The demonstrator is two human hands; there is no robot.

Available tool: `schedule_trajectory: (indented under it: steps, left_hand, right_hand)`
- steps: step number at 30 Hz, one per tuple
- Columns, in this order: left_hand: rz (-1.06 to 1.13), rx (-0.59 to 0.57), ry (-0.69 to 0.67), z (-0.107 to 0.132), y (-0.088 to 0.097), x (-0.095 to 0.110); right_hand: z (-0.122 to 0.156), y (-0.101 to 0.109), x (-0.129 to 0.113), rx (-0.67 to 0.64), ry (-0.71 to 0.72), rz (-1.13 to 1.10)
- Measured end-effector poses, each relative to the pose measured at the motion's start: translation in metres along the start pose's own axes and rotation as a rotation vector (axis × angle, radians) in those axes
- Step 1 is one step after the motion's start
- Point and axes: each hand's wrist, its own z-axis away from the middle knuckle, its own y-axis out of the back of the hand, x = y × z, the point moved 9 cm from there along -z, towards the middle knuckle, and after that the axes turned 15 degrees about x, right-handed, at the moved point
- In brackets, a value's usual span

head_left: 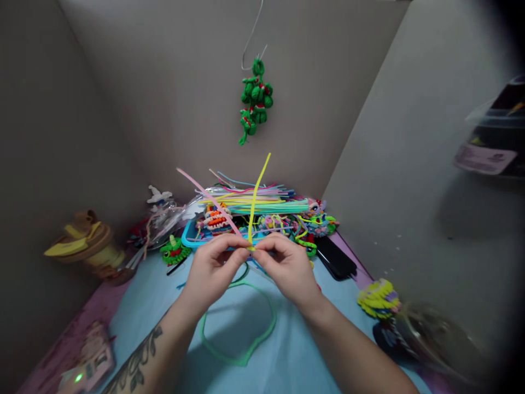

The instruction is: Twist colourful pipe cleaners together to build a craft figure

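Observation:
A pink pipe cleaner [209,194] and a yellow pipe cleaner [255,197] rise in a V from the spot where my fingertips meet. My left hand [215,268] is closed in a pinch at their lower ends. Close against it, my right hand [287,268] pinches the yellow one's bent lower end. The fingers partly hide how the two strands join. Under my hands, a mint green pipe cleaner [273,323] lies in a large loop on the light blue cloth [320,350].
Behind my hands stands a blue tray [188,235] of pipe cleaners and fuzzy figures. A green figure [175,250] sits left; a black phone [336,260] and a yellow fuzzy piece [379,298] lie right. Green figures [256,98] hang from a wire overhead.

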Motion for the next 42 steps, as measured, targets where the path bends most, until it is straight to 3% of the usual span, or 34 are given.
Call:
schedule_trajectory:
  steps: [4, 14, 22, 27, 31, 37, 42]
  left_hand:
    - [0.037, 0.021, 0.014, -0.001, 0.002, -0.004]
    - [0.198, 0.026, 0.238, 0.001, -0.005, -0.019]
    - [0.089, 0.018, 0.027, -0.004, 0.0, -0.005]
    - [0.049, 0.038, 0.015, -0.002, -0.001, 0.0]
    - [0.059, 0.074, 0.117, 0.001, -0.001, -0.006]
    - [0.134, 0.042, 0.277, 0.007, -0.005, -0.013]
    - [0.141, 0.007, 0.325, 0.011, -0.009, -0.015]
  right_hand:
    - [0.0, -0.002, -0.002, -0.023, 0.024, 0.028]
    - [0.008, -0.007, 0.003, -0.06, -0.024, 0.038]
    - [0.021, -0.028, 0.031, -0.181, -0.453, -0.33]
    - [0.019, -0.027, 0.032, -0.171, -0.468, -0.311]
    - [0.015, -0.021, 0.023, -0.128, -0.329, -0.178]
    - [0.018, -0.008, -0.026, 0.014, 0.299, 0.085]
    - [0.033, -0.011, -0.037, -0.031, 0.687, 0.277]
